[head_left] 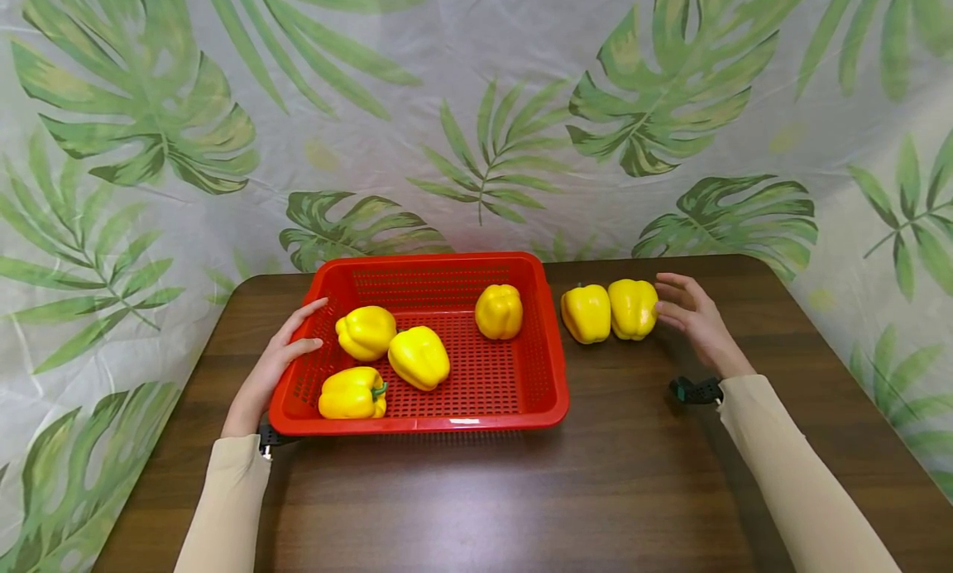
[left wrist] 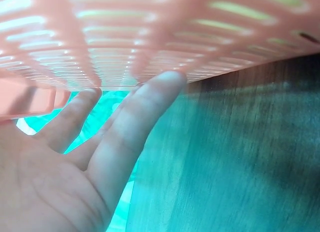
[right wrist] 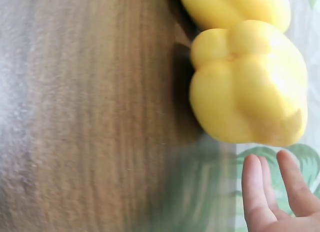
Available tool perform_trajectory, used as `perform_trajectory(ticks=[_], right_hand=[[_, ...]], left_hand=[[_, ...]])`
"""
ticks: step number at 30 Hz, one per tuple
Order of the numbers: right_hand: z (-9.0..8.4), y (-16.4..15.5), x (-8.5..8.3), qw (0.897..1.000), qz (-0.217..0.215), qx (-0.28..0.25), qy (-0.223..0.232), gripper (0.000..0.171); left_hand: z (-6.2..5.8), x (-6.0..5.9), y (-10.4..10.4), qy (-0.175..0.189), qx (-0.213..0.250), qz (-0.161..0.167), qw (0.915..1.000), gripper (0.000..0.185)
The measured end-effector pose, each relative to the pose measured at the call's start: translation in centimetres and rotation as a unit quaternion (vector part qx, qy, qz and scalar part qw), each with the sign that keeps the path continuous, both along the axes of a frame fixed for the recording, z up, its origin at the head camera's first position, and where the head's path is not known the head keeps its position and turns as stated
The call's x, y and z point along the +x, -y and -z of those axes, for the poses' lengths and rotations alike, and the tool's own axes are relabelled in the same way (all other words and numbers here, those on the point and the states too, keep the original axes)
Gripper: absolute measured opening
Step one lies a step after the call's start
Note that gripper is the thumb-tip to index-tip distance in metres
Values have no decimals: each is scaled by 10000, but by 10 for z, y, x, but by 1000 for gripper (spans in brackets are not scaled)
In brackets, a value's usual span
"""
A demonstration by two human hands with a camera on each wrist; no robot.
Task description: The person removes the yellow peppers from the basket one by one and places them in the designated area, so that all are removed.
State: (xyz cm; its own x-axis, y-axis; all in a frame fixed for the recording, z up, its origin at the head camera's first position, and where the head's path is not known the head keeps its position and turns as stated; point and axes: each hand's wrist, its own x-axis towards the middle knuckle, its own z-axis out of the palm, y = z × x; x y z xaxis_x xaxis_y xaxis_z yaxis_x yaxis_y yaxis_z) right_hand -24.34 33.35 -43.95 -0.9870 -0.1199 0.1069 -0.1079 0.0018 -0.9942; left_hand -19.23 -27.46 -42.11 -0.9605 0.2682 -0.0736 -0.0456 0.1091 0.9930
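Note:
A red plastic basket [head_left: 447,425] with perforated walls holds several yellow bell peppers [head_left: 419,358]. At its left side, my left hand [head_left: 268,374] has its fingers stretched across the rim in the head view. The left wrist view has these fingers [left wrist: 125,122] fairly straight, with their tips right at the perforated wall [left wrist: 115,56]. Two more yellow bell peppers sit side by side on the table, right of the basket: a left one [head_left: 586,314] and a right one [head_left: 633,309]. Beside the right pepper is my right hand [head_left: 696,321], fingers spread and holding nothing.
Dark wooden table [head_left: 491,498] lies under everything, its back edge close to a leaf-patterned cloth [head_left: 476,143]. The basket takes up the left and middle of the table's far half. A dark strap device [head_left: 696,390] is on my right wrist.

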Motion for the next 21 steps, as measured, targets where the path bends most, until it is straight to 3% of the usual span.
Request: perform_trajectory(ticks=[12, 21], right_hand=[[-15, 1, 0, 9988, 208, -139, -431, 42], [-25, 10, 1, 9975, 33, -435, -552, 36]], left_hand=[[1, 1, 1, 17, 2, -27, 10000, 57], [0, 0, 1, 51, 40, 19, 10000, 57]])
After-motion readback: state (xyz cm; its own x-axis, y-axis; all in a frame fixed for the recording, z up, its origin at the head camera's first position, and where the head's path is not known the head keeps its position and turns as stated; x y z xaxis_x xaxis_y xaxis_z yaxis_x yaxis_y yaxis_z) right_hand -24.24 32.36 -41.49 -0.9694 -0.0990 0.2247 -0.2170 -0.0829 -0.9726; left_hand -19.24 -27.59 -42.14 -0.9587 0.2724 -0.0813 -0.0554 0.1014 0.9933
